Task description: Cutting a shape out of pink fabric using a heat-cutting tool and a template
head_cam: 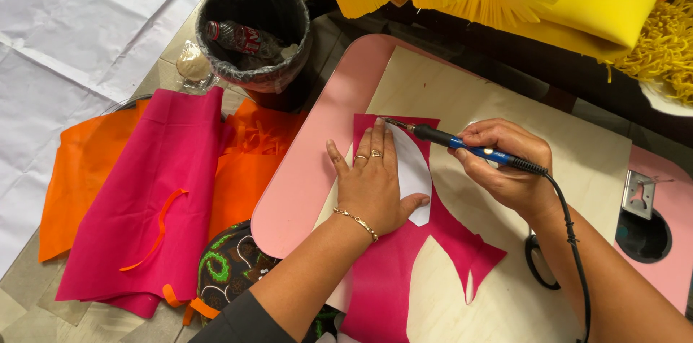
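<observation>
The left hand (374, 188) lies flat, fingers spread, on a white template (413, 170) over pink cloth (404, 271) on a board (505, 112) atop the pink desk (303, 184). The right hand (505, 166) grips a blue hot knife (462, 144), its tip at the cloth's far edge. A bin (253, 25) stands beyond the desk's left edge.

The left hand (372, 188) lies flat, palm down, with its fingers (375, 144) stretched forward and close together and the thumb spread out toward the right hand. The right hand (505, 170) sits just beside it, curled in a pen-like grip, knuckles up, its fingertips pointing toward the left hand's fingertips. Both forearms reach in from below, the left one sleeved near the elbow.
</observation>
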